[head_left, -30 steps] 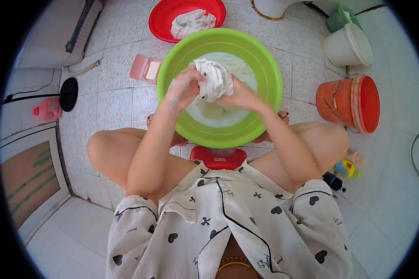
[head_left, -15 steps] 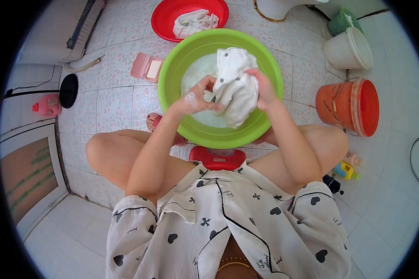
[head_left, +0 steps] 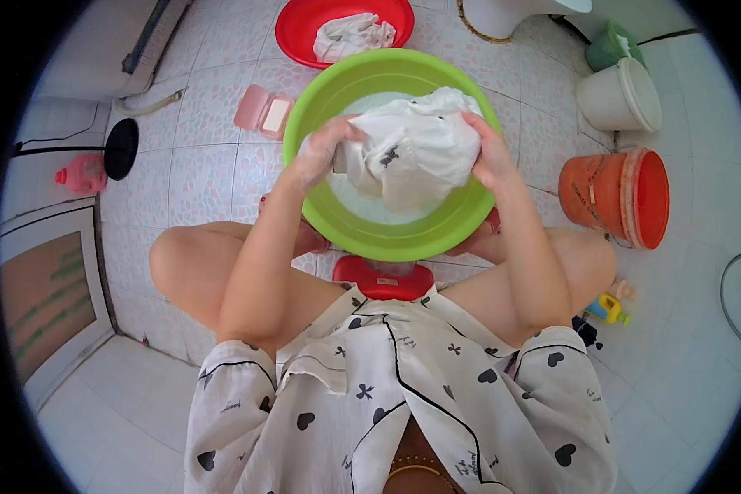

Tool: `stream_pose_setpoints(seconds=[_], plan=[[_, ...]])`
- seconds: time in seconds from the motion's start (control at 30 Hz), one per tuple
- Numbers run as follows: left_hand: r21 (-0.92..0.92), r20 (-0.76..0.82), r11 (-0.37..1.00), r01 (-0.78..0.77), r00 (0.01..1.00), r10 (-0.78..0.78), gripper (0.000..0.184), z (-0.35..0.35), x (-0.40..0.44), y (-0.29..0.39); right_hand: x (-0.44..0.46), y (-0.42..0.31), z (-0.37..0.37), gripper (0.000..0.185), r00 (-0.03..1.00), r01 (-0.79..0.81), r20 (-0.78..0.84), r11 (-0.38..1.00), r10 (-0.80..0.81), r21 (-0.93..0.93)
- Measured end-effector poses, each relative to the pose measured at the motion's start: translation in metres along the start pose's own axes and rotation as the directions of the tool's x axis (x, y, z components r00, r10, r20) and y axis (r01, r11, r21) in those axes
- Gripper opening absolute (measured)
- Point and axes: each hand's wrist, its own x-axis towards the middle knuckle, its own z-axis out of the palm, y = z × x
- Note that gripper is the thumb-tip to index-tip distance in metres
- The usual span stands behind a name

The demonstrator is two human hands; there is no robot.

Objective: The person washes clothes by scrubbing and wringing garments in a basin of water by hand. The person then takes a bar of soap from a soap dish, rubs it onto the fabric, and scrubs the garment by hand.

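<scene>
Between my hands a wet white garment (head_left: 424, 152) with a small dark print is spread out above the green basin (head_left: 305, 90). My left hand (head_left: 325, 148) grips its left edge, fingers closed on the cloth. At the opposite edge, my right hand (head_left: 490, 152) pinches the fabric. Soapy water (head_left: 370, 202) shows in the basin below the garment. Part of the garment's underside is hidden from view.
Behind the green basin stands a red basin (head_left: 296, 33) holding white cloth (head_left: 354, 37). A pink soap box (head_left: 251, 107) with a soap bar (head_left: 277, 115) lies left. An orange bucket (head_left: 589, 193) and a white bucket (head_left: 609, 99) are at right.
The garment has gone from bunched up to spread wider. My left hand has moved left and up and now grips its edge; my right hand has shifted right.
</scene>
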Motion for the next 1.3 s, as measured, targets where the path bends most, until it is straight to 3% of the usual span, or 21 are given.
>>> stream_pose_setpoints(seconds=[0.1, 0.4, 0.5, 0.67, 0.8, 0.83, 1.0, 1.03, 1.17, 1.2, 1.27, 1.3], plan=[[-0.159, 0.017, 0.984, 0.085, 0.996, -0.084, 0.052, 0.008, -0.003, 0.011, 0.013, -0.003, -0.019, 0.047, 0.999, 0.045, 0.032, 0.995, -0.042, -0.087], [-0.388, 0.032, 0.918, 0.078, 0.997, -0.071, 0.041, 0.022, -0.012, 0.021, -0.003, -0.01, -0.013, 0.05, 0.996, 0.085, 0.02, 0.953, -0.082, -0.29], [-0.316, -0.032, 0.947, 0.05, 0.998, -0.063, 0.048, 0.015, -0.006, 0.014, -0.001, -0.01, -0.023, 0.051, 0.996, 0.082, 0.054, 0.942, -0.068, -0.324], [-0.099, 0.16, 0.99, 0.098, 0.984, -0.082, 0.064, 0.013, -0.024, 0.033, -0.024, -0.018, -0.009, 0.053, 0.988, -0.072, 0.103, 0.931, 0.116, -0.357], [-0.031, 0.288, 0.968, 0.248, 0.93, -0.229, 0.068, 0.007, -0.042, 0.029, -0.056, -0.026, -0.002, 0.058, 0.961, -0.203, 0.103, 0.904, 0.258, -0.376], [-0.011, 0.243, 0.952, 0.306, 0.924, -0.295, 0.075, 0.01, -0.048, 0.03, -0.063, -0.027, -0.006, 0.061, 0.948, -0.185, 0.155, 0.878, 0.277, -0.441], [-0.049, 0.288, 0.855, 0.517, 0.827, -0.484, 0.086, -0.001, -0.06, -0.032, -0.069, -0.007, -0.016, 0.074, 0.853, -0.11, 0.333, 0.761, 0.403, -0.639], [-0.111, 0.271, 0.843, 0.527, 0.832, -0.484, 0.074, -0.001, -0.063, -0.041, -0.058, 0.0, -0.02, 0.072, 0.86, -0.091, 0.323, 0.742, 0.395, -0.664], [-0.251, 0.073, 0.841, 0.479, 0.876, -0.477, 0.063, -0.001, -0.047, -0.059, 0.005, 0.053, -0.057, 0.061, 0.922, -0.097, 0.188, 0.671, 0.339, -0.735], [-0.154, 0.029, 0.858, 0.491, 0.87, -0.493, 0.065, -0.012, -0.039, -0.082, 0.028, 0.068, -0.067, 0.058, 0.939, -0.116, 0.132, 0.656, 0.317, -0.746], [0.048, -0.057, 0.864, 0.501, 0.865, -0.498, 0.07, -0.042, -0.009, -0.144, 0.069, 0.096, -0.088, 0.048, 0.986, 0.004, 0.051, 0.291, 0.156, -0.957], [0.31, -0.108, 0.821, 0.479, 0.876, -0.47, 0.073, -0.045, 0.006, -0.15, 0.077, 0.098, -0.088, 0.047, 0.984, 0.058, 0.095, 0.229, 0.154, -0.972]])
